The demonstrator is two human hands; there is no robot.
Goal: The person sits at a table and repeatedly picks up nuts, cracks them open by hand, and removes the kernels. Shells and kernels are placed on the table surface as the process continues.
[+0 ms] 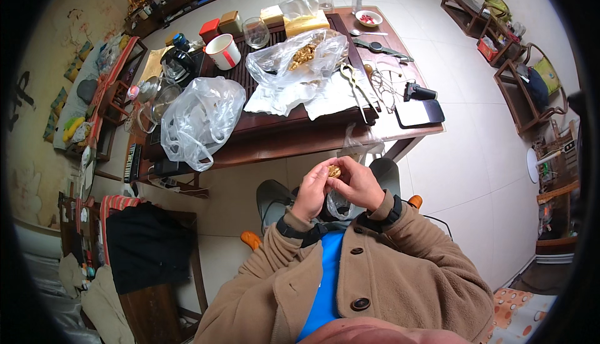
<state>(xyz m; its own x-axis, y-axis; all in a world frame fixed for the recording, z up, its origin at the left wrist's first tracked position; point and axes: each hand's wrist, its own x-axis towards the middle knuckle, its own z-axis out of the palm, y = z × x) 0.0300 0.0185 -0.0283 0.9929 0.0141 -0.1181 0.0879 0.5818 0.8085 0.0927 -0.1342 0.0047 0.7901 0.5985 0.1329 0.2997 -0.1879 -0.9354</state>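
Observation:
Between the fingers of my left hand [311, 191] and my right hand [358, 183] is a light brown walnut [334, 171], held by both above my lap. My fingertips cover part of it. Below my hands, a clear plastic bag [340, 204] hangs between my knees. Ahead on the dark tea tray [262, 121], an opened clear bag [269, 60] holds walnut kernels [303, 56]. White paper towels [281, 98] lie in front of that bag. A metal nutcracker [355, 88] rests at the tray's right edge.
Left on the table, a bulging plastic bag [204, 114] overhangs the front edge near a white mug [223, 52] and a stemless glass [256, 33]. Toward the right lie a smartphone [420, 113], tangled cables [386, 84], a wristwatch [376, 47] and a small bowl [369, 18].

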